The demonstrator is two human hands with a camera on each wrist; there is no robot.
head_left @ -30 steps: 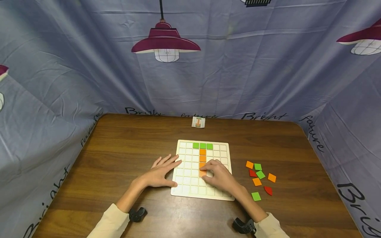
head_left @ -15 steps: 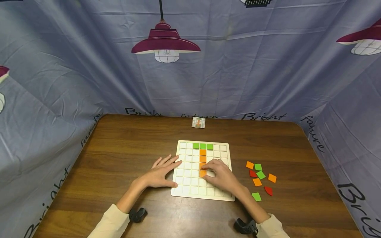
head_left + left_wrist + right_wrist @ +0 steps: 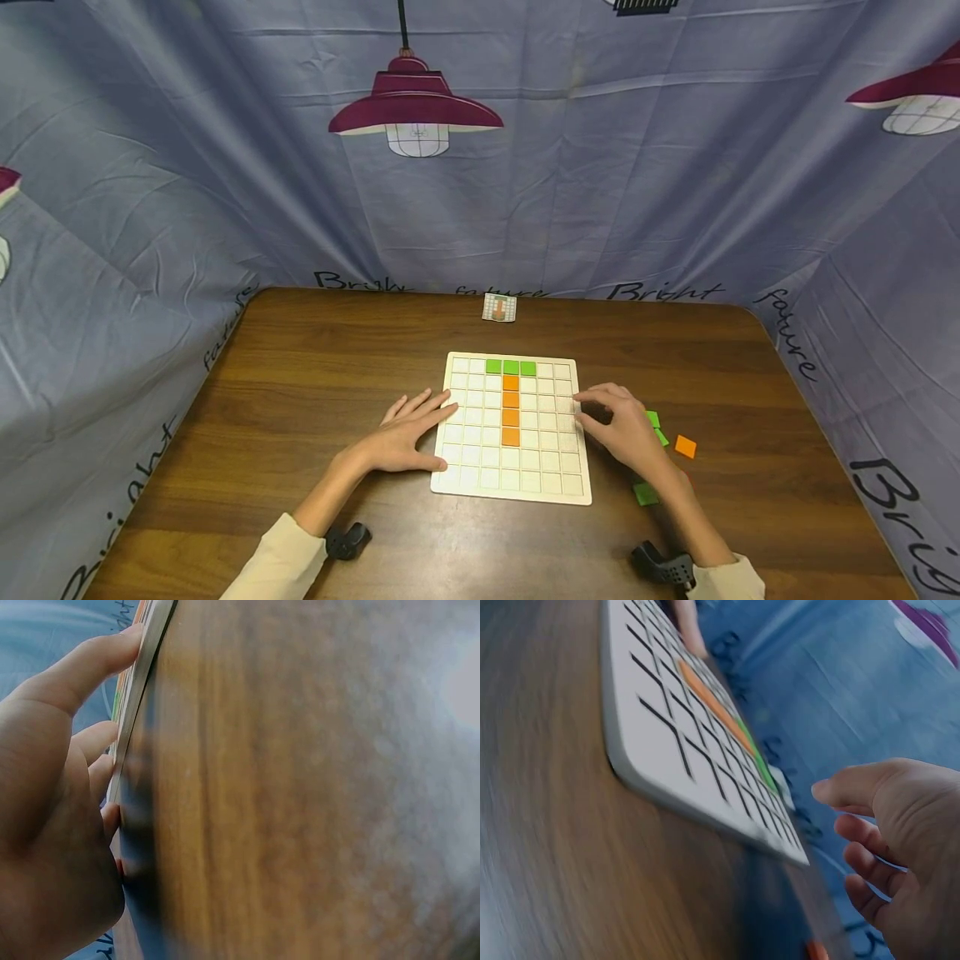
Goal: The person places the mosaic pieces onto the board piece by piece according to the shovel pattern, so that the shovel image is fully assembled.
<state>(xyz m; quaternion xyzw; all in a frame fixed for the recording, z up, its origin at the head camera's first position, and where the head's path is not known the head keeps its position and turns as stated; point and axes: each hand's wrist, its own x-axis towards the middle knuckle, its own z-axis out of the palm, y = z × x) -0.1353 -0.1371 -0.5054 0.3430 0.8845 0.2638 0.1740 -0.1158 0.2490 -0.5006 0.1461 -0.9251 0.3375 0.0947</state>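
A pale gridded board [image 3: 468,479] lies on the table in the head view. Three green square tiles [image 3: 512,367] form a row at its far side, and several orange square tiles [image 3: 511,400] run down from the middle one in a column. My left hand [image 3: 401,442] rests spread on the board's left edge; the left wrist view shows its thumb [image 3: 112,649] against the rim. Over the right edge is my right hand [image 3: 622,429], fingers loosely bent and thumb apart. The right wrist view shows nothing between them.
Right of the board lie loose tiles, among them an orange tile [image 3: 686,447] and a green tile [image 3: 645,494]; my right hand and forearm hide others. A small pattern card [image 3: 499,307] lies at the table's far edge, before a blue-grey curtain [image 3: 600,208].
My right hand has left the near end of the orange column and moved right, past the board's edge toward the loose tiles. The left hand stays where it was.
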